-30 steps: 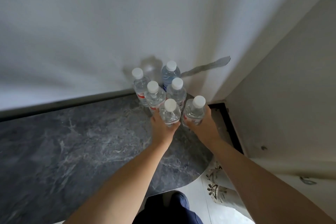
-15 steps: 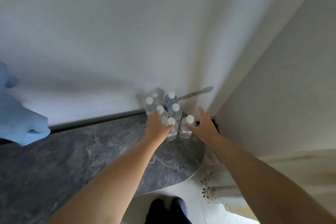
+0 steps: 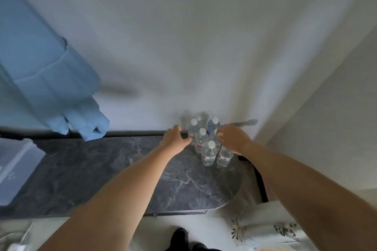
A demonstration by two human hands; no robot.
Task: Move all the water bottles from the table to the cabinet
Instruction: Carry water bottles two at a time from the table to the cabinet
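Against the white wall [image 3: 204, 47], at the far right end of the dark marble-patterned top [image 3: 102, 169], stands a tight cluster of clear water bottles [image 3: 201, 142], white caps up. Six or so; exact count uncertain, some hidden behind the hands.

Left hand [image 3: 174, 137]: just left of the cluster, fingers loosely spread, thumb tip at or touching the leftmost bottle [image 3: 192, 131]. Nothing gripped.

Right hand [image 3: 232, 138]: over the right side of the cluster, fingers curved downward above the caps. Contact with a bottle beneath cannot be told; no clear grip visible.

Front pair of bottles, the nearer-left one [image 3: 209, 154] and its right neighbour [image 3: 224, 157], stand free on the side of the cluster away from the wall.

Orientation: every bottle upright, long axis vertical, cap pointing up, base on the top. Red-and-white labels sit around the mid-body.

Step, as judged: both hands bracket a group already parked by the wall, so this reads as tidying or letting go at the drop-off spot, or equally a fresh pick. Cannot settle which.

Next move calls for care: the bottles touch one another, so any sideways nudge could topple neighbours. Lift or release straight along the vertical axis.

Blue cloth [image 3: 51, 79] hangs far left of the cluster.
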